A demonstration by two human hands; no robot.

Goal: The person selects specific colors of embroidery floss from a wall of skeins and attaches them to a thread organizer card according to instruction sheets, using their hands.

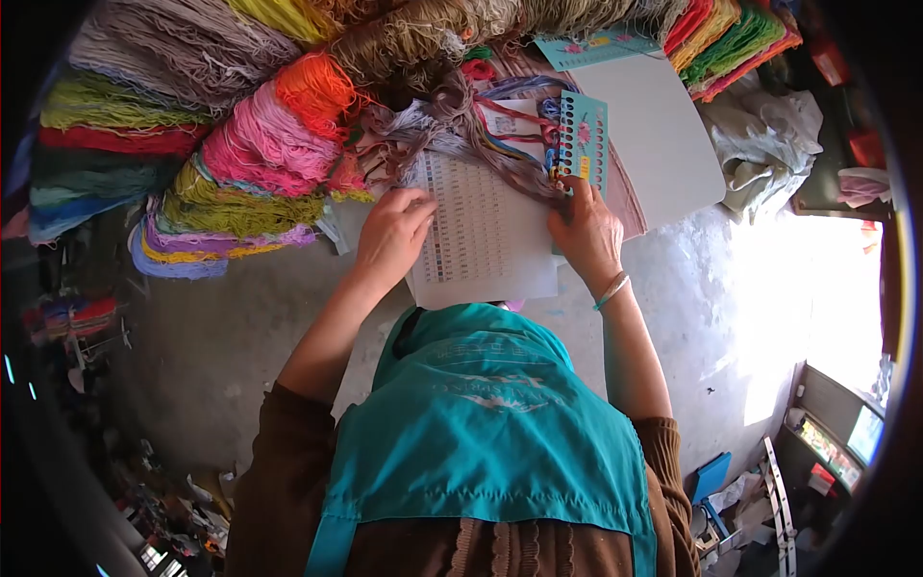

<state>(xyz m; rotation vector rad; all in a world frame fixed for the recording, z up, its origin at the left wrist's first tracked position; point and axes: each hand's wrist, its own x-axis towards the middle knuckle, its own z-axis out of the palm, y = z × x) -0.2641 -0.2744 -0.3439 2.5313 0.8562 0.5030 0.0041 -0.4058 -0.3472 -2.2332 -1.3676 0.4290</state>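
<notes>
My right hand is closed, thumb and fingers pinching the end of a mauve-brown skein of embroidery thread. Just above it is a teal thread card with rows of holes, a pink flower print and coloured threads looped at its left edge. My left hand rests by the left edge of a printed colour chart, its fingers curled together; what they hold, if anything, is too small to see. Loose greyish-mauve threads lie across the top of the chart.
Thick bundles of coloured thread hang at the left, with more bundles at the upper right. Another teal card lies on a white board. A pale plastic bag is at the right. A blue folding chair stands below.
</notes>
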